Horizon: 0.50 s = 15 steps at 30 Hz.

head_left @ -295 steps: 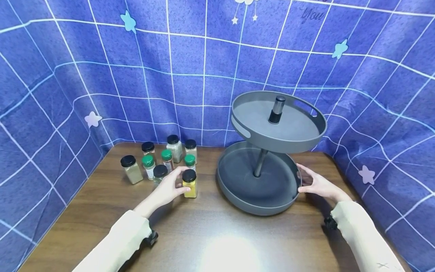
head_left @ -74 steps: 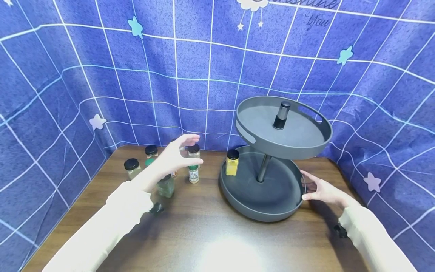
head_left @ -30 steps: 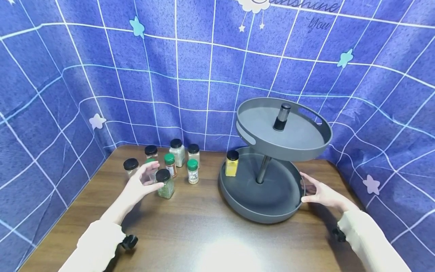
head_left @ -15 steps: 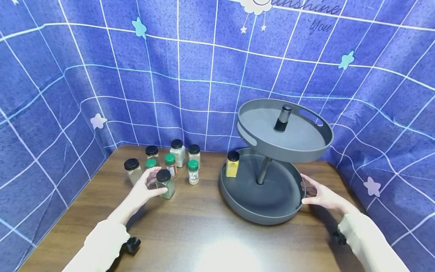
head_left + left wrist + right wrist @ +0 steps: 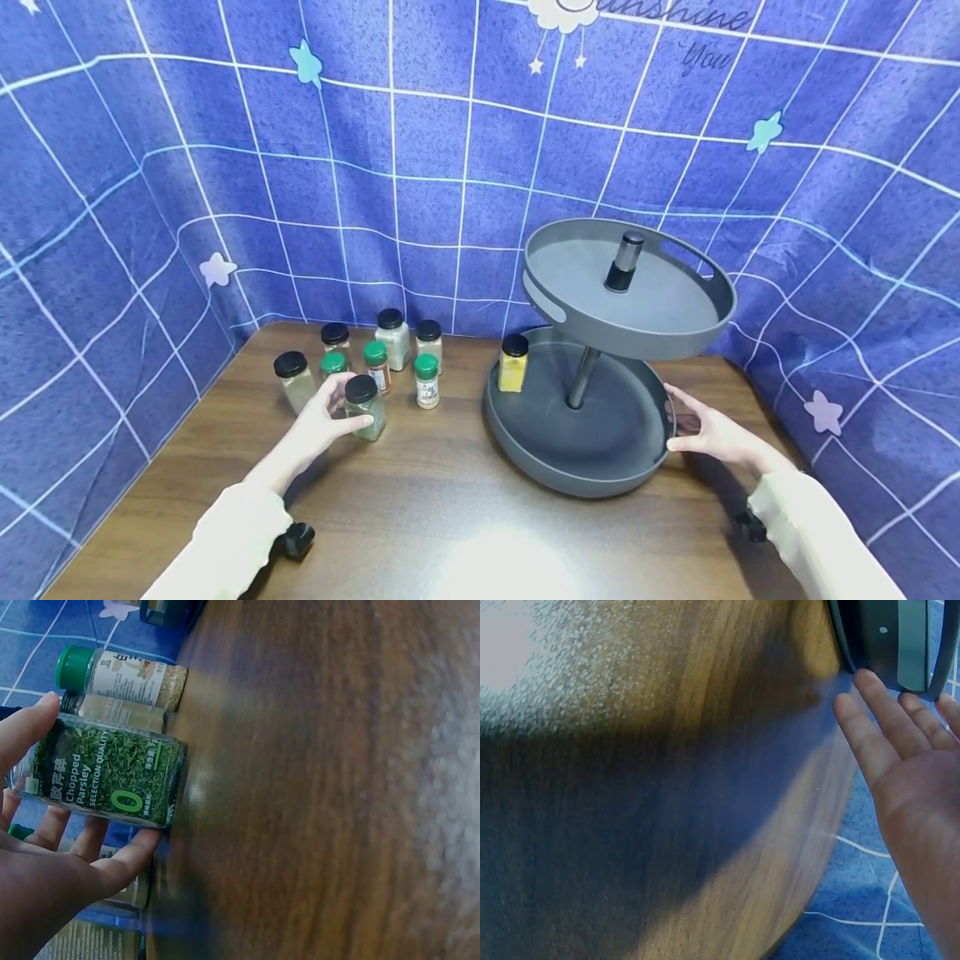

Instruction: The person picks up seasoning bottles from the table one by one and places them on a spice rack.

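Thumb and fingers of a person's left hand [image 5: 317, 425] are gripping the Chopped Parsley jar [image 5: 124, 776], black-capped and full of green flakes, with the thumb bearing on its near side. The jar is sitting toward the left edge of the wooden table [image 5: 420, 492], in front of the other seasonings; whether its base is touching the wood is hard to tell.

Across the table, the right hand [image 5: 711, 433] is resting extended, uncurled fingers against the right rim of the lower tray [image 5: 558, 429], part of a dark grey two-tier stand. A yellow jar [image 5: 513, 372] is standing inside that tray by its left rim, while the upper tray [image 5: 660, 287] is tilting overhead around a central post [image 5: 581, 379].

Just beyond the left hand, a green-capped shaker [image 5: 427, 385], a reddish green-capped jar [image 5: 379, 372] and a large black-capped jar [image 5: 394, 343] are standing among others near the table's back-left corner. Behind the back edge, a blue gridded curtain [image 5: 435, 125] is hanging, dotted with stars.
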Each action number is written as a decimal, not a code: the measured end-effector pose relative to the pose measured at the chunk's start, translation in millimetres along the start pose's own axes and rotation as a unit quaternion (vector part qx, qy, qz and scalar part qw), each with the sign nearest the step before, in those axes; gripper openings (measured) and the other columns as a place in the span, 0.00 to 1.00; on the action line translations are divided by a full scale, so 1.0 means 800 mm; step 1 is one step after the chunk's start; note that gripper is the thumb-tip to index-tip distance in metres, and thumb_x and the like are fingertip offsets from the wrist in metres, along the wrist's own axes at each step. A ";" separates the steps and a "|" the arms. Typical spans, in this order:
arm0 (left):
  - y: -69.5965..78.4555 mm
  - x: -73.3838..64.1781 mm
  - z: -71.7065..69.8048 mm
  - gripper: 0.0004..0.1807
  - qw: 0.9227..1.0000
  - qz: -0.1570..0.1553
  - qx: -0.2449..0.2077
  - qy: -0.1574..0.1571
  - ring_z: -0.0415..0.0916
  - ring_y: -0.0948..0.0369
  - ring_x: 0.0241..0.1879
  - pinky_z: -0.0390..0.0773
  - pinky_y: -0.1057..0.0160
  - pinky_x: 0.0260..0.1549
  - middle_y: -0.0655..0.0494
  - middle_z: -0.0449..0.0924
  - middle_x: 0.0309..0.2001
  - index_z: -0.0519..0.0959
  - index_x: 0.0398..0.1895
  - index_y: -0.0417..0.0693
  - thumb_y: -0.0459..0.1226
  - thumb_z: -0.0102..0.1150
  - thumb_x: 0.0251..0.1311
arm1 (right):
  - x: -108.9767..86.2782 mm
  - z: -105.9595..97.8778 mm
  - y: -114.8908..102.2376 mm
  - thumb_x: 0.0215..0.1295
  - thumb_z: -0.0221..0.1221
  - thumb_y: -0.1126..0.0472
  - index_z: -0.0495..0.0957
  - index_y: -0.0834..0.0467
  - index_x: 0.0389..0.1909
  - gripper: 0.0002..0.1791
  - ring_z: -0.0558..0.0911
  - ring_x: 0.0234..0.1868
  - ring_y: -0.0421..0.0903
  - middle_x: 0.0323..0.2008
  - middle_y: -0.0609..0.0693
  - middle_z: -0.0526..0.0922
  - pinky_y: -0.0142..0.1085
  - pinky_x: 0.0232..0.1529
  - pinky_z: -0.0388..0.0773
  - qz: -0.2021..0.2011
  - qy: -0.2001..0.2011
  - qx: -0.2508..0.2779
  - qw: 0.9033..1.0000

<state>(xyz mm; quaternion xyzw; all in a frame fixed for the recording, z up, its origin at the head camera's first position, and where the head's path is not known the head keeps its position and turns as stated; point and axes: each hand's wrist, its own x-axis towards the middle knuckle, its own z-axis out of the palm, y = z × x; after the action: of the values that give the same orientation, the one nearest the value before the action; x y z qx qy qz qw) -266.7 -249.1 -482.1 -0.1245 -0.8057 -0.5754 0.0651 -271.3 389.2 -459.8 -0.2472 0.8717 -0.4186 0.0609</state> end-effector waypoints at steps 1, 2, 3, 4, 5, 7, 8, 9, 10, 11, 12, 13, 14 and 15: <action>0.000 0.000 0.000 0.37 1.000 -0.002 0.000 0.000 0.66 0.78 0.53 0.61 0.58 0.62 0.62 0.73 0.54 0.64 0.61 0.44 0.35 0.71 0.48 | 0.000 0.000 0.000 0.53 0.67 0.66 0.45 0.68 0.71 0.51 0.75 0.56 0.57 0.57 0.77 0.68 0.30 0.52 0.76 0.001 0.001 0.002 1.000; 0.000 0.000 0.000 0.37 1.000 -0.004 -0.004 0.000 0.66 0.78 0.53 0.60 0.54 0.63 0.62 0.73 0.54 0.64 0.61 0.44 0.35 0.71 0.48 | 0.000 -0.001 -0.001 0.53 0.67 0.66 0.44 0.67 0.71 0.51 0.75 0.56 0.59 0.57 0.77 0.68 0.31 0.52 0.76 0.002 0.000 0.002 1.000; 0.004 -0.001 0.000 0.36 1.000 -0.007 -0.008 0.000 0.66 0.78 0.53 0.60 0.52 0.63 0.62 0.73 0.54 0.64 0.61 0.44 0.34 0.71 0.48 | 0.000 -0.001 -0.001 0.53 0.67 0.66 0.44 0.67 0.71 0.51 0.74 0.56 0.60 0.58 0.76 0.68 0.32 0.52 0.76 0.003 0.001 0.003 1.000; 0.005 -0.001 0.000 0.36 1.000 -0.008 -0.012 0.000 0.66 0.77 0.53 0.60 0.49 0.63 0.62 0.73 0.54 0.64 0.61 0.43 0.34 0.71 0.48 | -0.001 -0.002 -0.002 0.53 0.67 0.66 0.45 0.67 0.71 0.51 0.74 0.56 0.60 0.58 0.76 0.68 0.32 0.52 0.76 0.004 0.001 0.006 1.000; 0.005 -0.001 0.000 0.36 1.000 -0.010 -0.014 0.000 0.66 0.77 0.53 0.59 0.47 0.63 0.62 0.73 0.54 0.64 0.61 0.44 0.34 0.71 0.48 | -0.001 -0.002 -0.003 0.53 0.67 0.66 0.44 0.66 0.72 0.51 0.74 0.56 0.60 0.58 0.76 0.68 0.33 0.52 0.76 0.005 0.000 0.006 1.000; 0.004 -0.001 0.000 0.37 1.000 -0.012 -0.014 0.000 0.66 0.77 0.53 0.60 0.48 0.63 0.63 0.73 0.54 0.64 0.61 0.44 0.34 0.71 0.48 | 0.000 -0.002 -0.004 0.53 0.67 0.66 0.44 0.67 0.71 0.51 0.75 0.56 0.57 0.58 0.76 0.67 0.35 0.53 0.77 0.005 -0.001 0.006 1.000; 0.004 -0.001 -0.001 0.36 1.000 -0.013 -0.012 -0.001 0.66 0.77 0.53 0.61 0.51 0.62 0.63 0.73 0.54 0.64 0.61 0.44 0.34 0.71 0.48 | 0.000 -0.002 -0.005 0.53 0.67 0.66 0.44 0.67 0.71 0.51 0.75 0.56 0.54 0.58 0.76 0.67 0.35 0.53 0.77 0.004 -0.002 0.009 1.000; 0.004 -0.001 -0.001 0.36 1.000 -0.012 -0.008 -0.001 0.67 0.76 0.53 0.62 0.55 0.62 0.63 0.73 0.54 0.64 0.61 0.44 0.35 0.71 0.48 | 0.000 -0.002 -0.006 0.53 0.67 0.66 0.44 0.68 0.71 0.51 0.76 0.56 0.51 0.58 0.76 0.67 0.34 0.52 0.77 0.002 -0.002 0.010 1.000; -0.001 0.000 -0.001 0.36 1.000 -0.010 -0.007 -0.001 0.67 0.76 0.53 0.63 0.58 0.62 0.63 0.73 0.55 0.65 0.61 0.45 0.36 0.71 0.48 | 0.000 -0.001 -0.006 0.53 0.67 0.66 0.44 0.68 0.71 0.51 0.76 0.56 0.48 0.58 0.77 0.67 0.34 0.52 0.77 0.001 -0.002 0.012 1.000; -0.002 0.000 -0.002 0.36 1.000 -0.008 -0.005 -0.001 0.67 0.76 0.53 0.63 0.62 0.60 0.64 0.74 0.54 0.65 0.61 0.45 0.36 0.71 0.48 | 0.000 -0.001 -0.007 0.53 0.67 0.66 0.44 0.69 0.71 0.51 0.76 0.56 0.46 0.58 0.77 0.66 0.34 0.52 0.77 -0.001 -0.002 0.013 1.000; -0.002 0.000 -0.002 0.36 1.000 -0.006 -0.004 -0.001 0.68 0.76 0.53 0.64 0.66 0.58 0.65 0.74 0.54 0.65 0.61 0.46 0.36 0.71 0.48 | -0.001 -0.001 -0.007 0.53 0.67 0.67 0.44 0.69 0.71 0.51 0.76 0.56 0.45 0.58 0.77 0.66 0.34 0.52 0.77 -0.002 -0.001 0.014 1.000; -0.003 0.001 -0.002 0.35 1.000 -0.005 -0.002 -0.001 0.68 0.77 0.53 0.64 0.70 0.57 0.67 0.74 0.53 0.66 0.60 0.46 0.36 0.71 0.48 | -0.001 0.000 -0.007 0.53 0.67 0.67 0.44 0.69 0.71 0.51 0.76 0.56 0.44 0.58 0.77 0.66 0.33 0.53 0.76 -0.002 -0.002 0.015 1.000; -0.003 0.001 -0.002 0.35 1.000 -0.003 -0.002 0.000 0.68 0.76 0.53 0.64 0.73 0.55 0.68 0.75 0.52 0.66 0.60 0.46 0.36 0.71 0.48 | -0.001 0.000 -0.007 0.53 0.67 0.67 0.44 0.69 0.71 0.50 0.76 0.56 0.45 0.59 0.77 0.66 0.33 0.53 0.76 -0.003 -0.002 0.016 1.000; -0.003 0.000 -0.002 0.35 1.000 0.001 0.000 0.000 0.69 0.76 0.53 0.64 0.75 0.54 0.68 0.75 0.52 0.66 0.60 0.45 0.36 0.71 0.48 | -0.001 0.000 -0.006 0.53 0.67 0.67 0.44 0.70 0.70 0.50 0.76 0.56 0.45 0.59 0.77 0.65 0.34 0.53 0.76 -0.004 -0.001 0.015 1.000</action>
<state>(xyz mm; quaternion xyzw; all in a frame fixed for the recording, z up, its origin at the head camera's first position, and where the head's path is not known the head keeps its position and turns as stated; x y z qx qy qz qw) -267.7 -251.3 -483.8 -0.1254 -0.8058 -0.5750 0.0656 -268.5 387.0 -456.0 -0.2505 0.8643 -0.4314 0.0637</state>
